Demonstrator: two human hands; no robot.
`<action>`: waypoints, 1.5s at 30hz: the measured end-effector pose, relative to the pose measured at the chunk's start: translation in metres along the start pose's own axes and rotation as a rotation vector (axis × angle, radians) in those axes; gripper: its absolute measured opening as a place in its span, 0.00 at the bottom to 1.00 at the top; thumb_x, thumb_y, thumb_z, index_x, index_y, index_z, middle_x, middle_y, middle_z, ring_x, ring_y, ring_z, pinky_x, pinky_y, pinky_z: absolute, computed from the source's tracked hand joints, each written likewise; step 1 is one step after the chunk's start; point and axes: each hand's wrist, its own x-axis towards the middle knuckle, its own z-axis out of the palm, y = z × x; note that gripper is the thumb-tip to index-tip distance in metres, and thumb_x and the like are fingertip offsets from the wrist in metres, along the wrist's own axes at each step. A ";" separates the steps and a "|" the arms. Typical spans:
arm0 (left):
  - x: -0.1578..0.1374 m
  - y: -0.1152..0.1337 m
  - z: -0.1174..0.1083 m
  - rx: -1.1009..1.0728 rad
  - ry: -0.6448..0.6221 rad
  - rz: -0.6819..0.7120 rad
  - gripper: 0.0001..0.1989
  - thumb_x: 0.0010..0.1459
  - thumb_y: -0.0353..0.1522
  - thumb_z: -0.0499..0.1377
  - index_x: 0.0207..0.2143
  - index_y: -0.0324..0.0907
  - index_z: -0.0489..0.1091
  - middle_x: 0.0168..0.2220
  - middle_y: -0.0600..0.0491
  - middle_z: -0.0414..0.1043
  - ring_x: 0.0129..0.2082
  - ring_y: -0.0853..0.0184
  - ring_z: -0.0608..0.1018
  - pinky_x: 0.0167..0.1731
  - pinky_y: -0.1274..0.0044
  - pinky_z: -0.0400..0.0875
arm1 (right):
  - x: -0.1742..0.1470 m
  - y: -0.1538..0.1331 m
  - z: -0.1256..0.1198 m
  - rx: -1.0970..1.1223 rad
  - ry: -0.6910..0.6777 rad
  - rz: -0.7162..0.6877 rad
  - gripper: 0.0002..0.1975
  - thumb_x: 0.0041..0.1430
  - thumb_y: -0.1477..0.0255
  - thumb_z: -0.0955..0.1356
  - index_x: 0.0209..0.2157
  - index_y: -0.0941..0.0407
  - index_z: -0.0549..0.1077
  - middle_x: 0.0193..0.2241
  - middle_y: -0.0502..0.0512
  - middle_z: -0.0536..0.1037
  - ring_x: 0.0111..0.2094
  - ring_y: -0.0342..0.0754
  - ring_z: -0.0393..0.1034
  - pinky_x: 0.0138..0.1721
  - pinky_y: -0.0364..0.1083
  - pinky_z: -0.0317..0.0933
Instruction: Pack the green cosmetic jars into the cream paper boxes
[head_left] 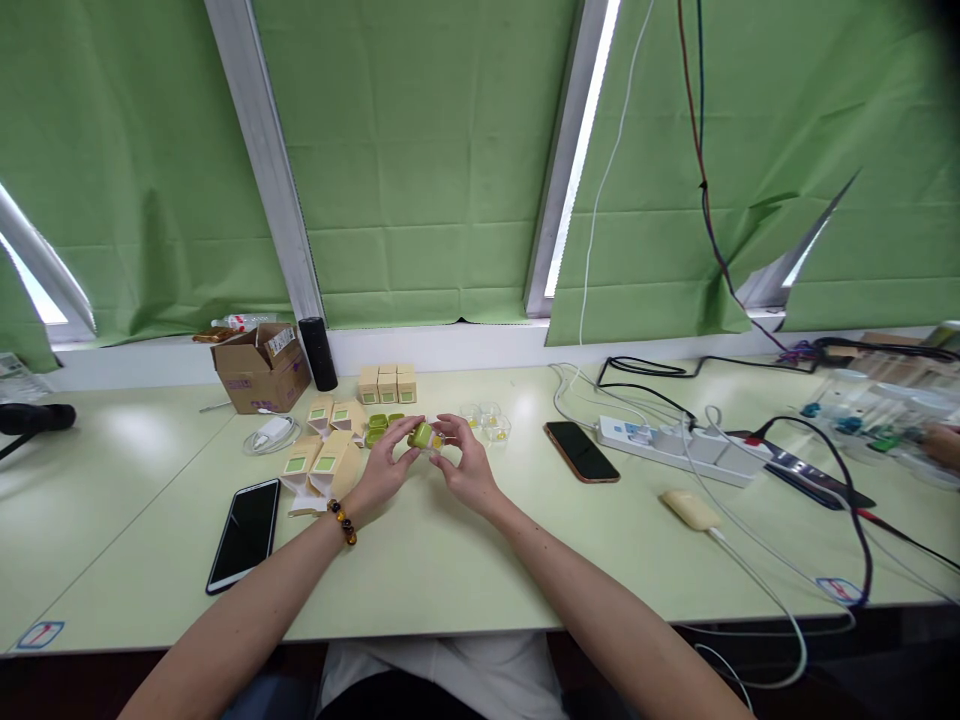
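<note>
Above the middle of the table, my left hand pinches a small green square container between thumb and fingers. My right hand grips a small clear plastic piece right beside it; whether the two touch is hard to tell. Behind my left hand sit several similar green containers. Clear plastic cups with bits of yellow inside stand beyond my right hand. Opened cream cardboard boxes with green windows lie left of my left hand. Several closed cream boxes stand in rows farther back.
A black-screened phone lies at left, another phone at right. A power strip with tangled cables and a cream charger occupy the right side. A brown carton and black cylinder stand behind. Another person's hand shows far right.
</note>
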 end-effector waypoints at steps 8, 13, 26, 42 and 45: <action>-0.001 -0.007 0.003 0.019 0.090 0.045 0.31 0.57 0.32 0.69 0.61 0.50 0.65 0.60 0.45 0.67 0.61 0.56 0.68 0.60 0.67 0.63 | 0.000 -0.003 0.002 -0.018 0.060 -0.024 0.27 0.58 0.74 0.71 0.58 0.48 0.64 0.54 0.59 0.75 0.56 0.55 0.71 0.55 0.58 0.70; -0.002 -0.006 0.008 0.020 0.151 0.017 0.22 0.59 0.36 0.68 0.54 0.48 0.69 0.56 0.46 0.68 0.54 0.60 0.71 0.54 0.71 0.67 | -0.002 0.002 0.003 -0.092 0.049 -0.085 0.27 0.60 0.75 0.71 0.59 0.49 0.64 0.56 0.60 0.74 0.57 0.56 0.71 0.55 0.58 0.69; 0.001 -0.023 0.005 0.172 0.195 0.093 0.23 0.61 0.39 0.66 0.55 0.46 0.64 0.54 0.45 0.69 0.47 0.64 0.76 0.50 0.69 0.73 | -0.002 0.011 0.004 -0.228 0.061 -0.180 0.28 0.60 0.75 0.71 0.61 0.49 0.64 0.55 0.60 0.75 0.56 0.57 0.72 0.53 0.59 0.71; -0.001 -0.019 0.005 0.146 0.154 0.098 0.25 0.61 0.38 0.66 0.57 0.47 0.61 0.57 0.44 0.65 0.52 0.62 0.73 0.51 0.69 0.71 | -0.003 0.012 0.005 -0.283 0.078 -0.235 0.29 0.62 0.72 0.71 0.62 0.49 0.63 0.55 0.61 0.75 0.55 0.58 0.72 0.54 0.60 0.70; -0.001 -0.015 0.004 0.159 0.140 0.103 0.25 0.61 0.38 0.65 0.57 0.47 0.61 0.57 0.44 0.65 0.55 0.60 0.72 0.53 0.67 0.70 | -0.003 0.010 0.005 -0.267 0.119 -0.218 0.28 0.62 0.71 0.72 0.62 0.49 0.63 0.54 0.61 0.75 0.53 0.58 0.72 0.52 0.59 0.71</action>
